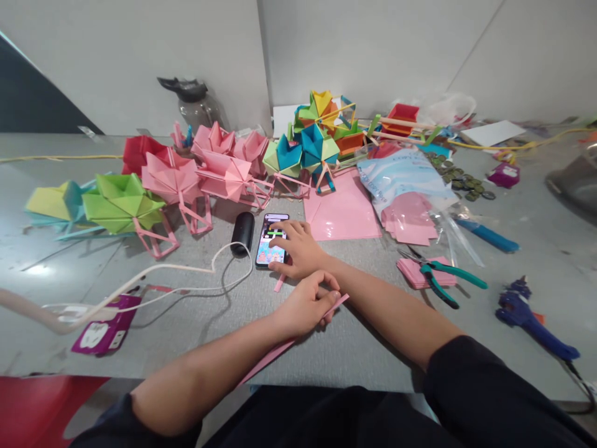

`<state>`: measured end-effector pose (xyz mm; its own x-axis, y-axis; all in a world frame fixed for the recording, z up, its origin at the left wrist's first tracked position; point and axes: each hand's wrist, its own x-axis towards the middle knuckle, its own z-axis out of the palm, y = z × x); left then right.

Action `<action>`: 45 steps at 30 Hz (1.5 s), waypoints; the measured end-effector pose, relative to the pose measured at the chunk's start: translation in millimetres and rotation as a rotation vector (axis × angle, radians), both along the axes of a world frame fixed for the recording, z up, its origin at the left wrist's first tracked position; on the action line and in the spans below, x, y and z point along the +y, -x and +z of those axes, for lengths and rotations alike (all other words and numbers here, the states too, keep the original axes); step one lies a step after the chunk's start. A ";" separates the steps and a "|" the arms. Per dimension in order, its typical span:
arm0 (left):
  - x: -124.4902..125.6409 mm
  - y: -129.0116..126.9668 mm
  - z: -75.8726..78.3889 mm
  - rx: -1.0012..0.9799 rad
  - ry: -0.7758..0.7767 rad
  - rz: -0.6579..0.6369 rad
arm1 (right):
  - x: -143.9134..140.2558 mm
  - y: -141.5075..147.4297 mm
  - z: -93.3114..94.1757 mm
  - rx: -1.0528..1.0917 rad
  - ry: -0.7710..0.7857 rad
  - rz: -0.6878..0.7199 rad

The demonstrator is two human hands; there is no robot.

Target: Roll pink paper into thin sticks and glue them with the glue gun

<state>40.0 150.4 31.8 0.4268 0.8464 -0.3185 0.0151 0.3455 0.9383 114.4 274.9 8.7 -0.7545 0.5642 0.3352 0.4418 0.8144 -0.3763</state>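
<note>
Head view: grey table (364,348) carries a row of folded paper models (177,180) along its far edge, from a yellow-green piece at far left to a multicoloured cluster (317,134) at far centre. Flat pink sheets (342,214) lie right of centre, beside a printed plastic bag (396,177) whose lettering is too small to read. Right hand (301,249) rests flat and open on a lit phone (272,239) at table centre; screen text is illegible. Left hand (308,305) is curled around a pink paper strip (284,348) running toward the near edge. Pliers (443,277) and a blue glue gun (532,317) lie near the right edge. Bare surface shows around the near centre.
</note>
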 end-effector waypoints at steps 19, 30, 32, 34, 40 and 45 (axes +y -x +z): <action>-0.4 -1.3 3.6 -0.052 0.016 0.023 | 0.2 -2.6 -0.1 0.061 -0.005 -0.047; -1.1 -0.8 7.8 -0.045 -0.009 -0.024 | 1.0 1.1 -2.8 -0.004 -0.020 -0.022; -1.2 -0.6 10.5 -0.011 -0.032 -0.032 | 0.8 2.3 -3.6 -0.027 -0.039 -0.013; -1.6 -0.5 12.2 0.004 -0.051 -0.034 | 0.5 3.0 -3.7 -0.039 -0.052 -0.014; -2.6 -0.7 12.1 0.001 -0.027 -0.019 | -0.1 3.2 -1.6 -0.068 -0.036 0.008; -2.2 -0.5 9.1 -0.038 0.010 -0.014 | 1.7 0.9 -2.8 -0.002 -0.026 -0.013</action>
